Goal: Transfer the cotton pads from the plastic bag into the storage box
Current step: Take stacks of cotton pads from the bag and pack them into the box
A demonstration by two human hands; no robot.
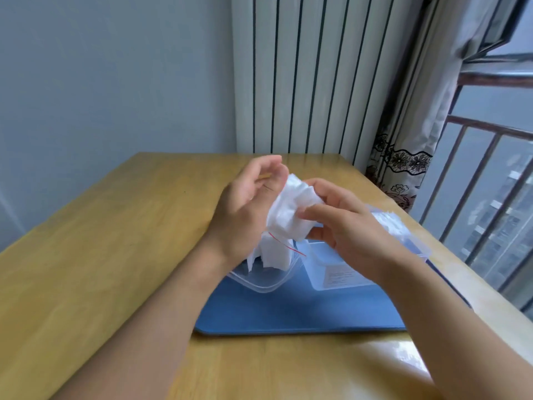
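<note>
A clear plastic bag (291, 209) with a red zip line, full of white cotton pads, is held upside down above the clear storage box (259, 284). White cotton pads (274, 255) hang out of its mouth into the box. My right hand (343, 226) grips the bag's upper part with curled fingers and thumb. My left hand (245, 203) is against the bag's left side with fingers loosely bent; its contact with the bag is partly hidden.
The box stands on a blue mat (302, 310) on a wooden table (101, 255). Its clear lid (340, 275) lies to the right on the mat. A second clear container (403, 235) sits behind my right hand. A radiator, curtain and barred window lie beyond.
</note>
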